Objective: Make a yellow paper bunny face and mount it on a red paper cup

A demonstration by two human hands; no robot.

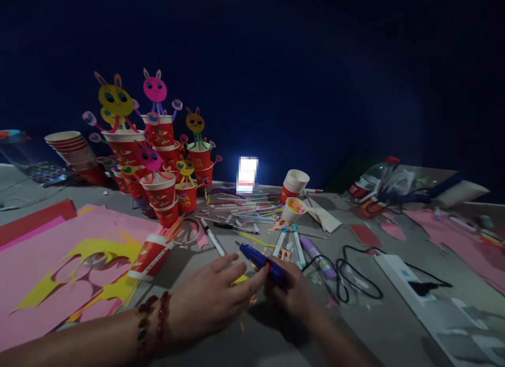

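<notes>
Blue glue gun [262,263] in right hand [290,285], fingers wrapped round rear body, nozzle clear of them, pointing forward-left over table [335,330]. Left hand [221,291] beside it, fingers outstretched, slightly apart; index fingertip at gun's side, contact unclear. Yellow piece [240,278] partly under left fingers; cannot tell whether gripped. Black cord [342,275] looping right of gun, near white power strip [410,291]. Markers [280,242] just beyond; decorated cups [159,191] stacked farther left.

I see the glue gun [256,257] before the pens [281,242]. Paper [122,227] lies left, cups [160,192] behind it, a power strip [393,267] right.
</notes>
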